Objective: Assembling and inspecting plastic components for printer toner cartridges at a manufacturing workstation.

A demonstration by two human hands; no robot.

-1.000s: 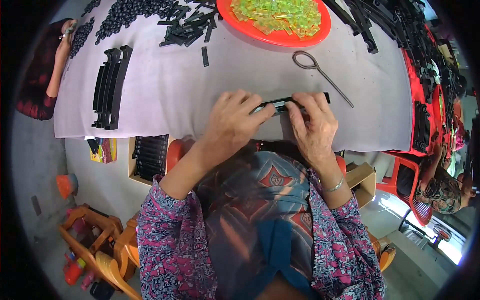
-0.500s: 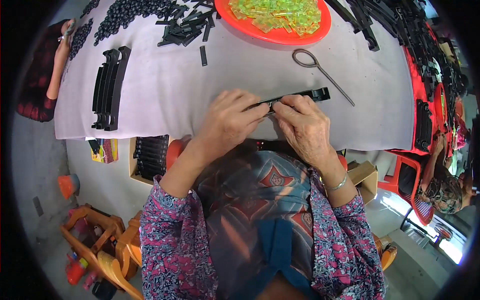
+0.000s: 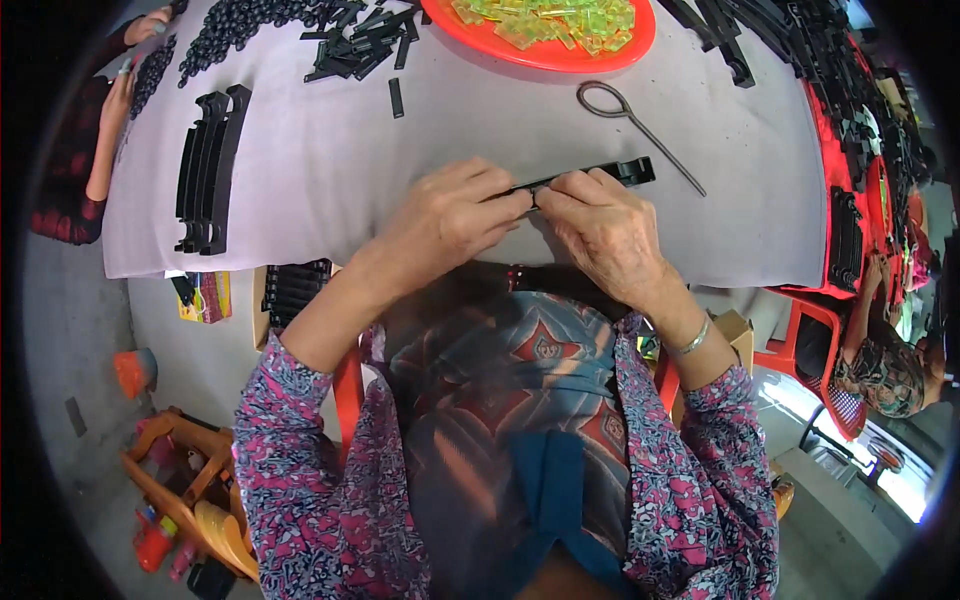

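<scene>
two hands, left hand (image 3: 450, 215) and right hand (image 3: 610, 235), pinch a long, thin black plastic strip (image 3: 590, 175) over the grey desk (image 3: 480, 120).

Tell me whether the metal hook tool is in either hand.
No: the metal hook tool lies apart on the table, beyond the right hand.

Over the last second: black strip (image 3: 590, 176) sat flat on the grey cloth (image 3: 480, 130), under both hands, its right end clear of the fingers. Now that end is raised and tilted up to the right, closer to the wire hook (image 3: 630, 118). Left hand (image 3: 450, 215) has slid right along the strip; its fingertips now meet those of the right hand (image 3: 605, 235) near the middle of the strip. Right hand has drawn back toward the body and lifted off the cloth edge.
</scene>
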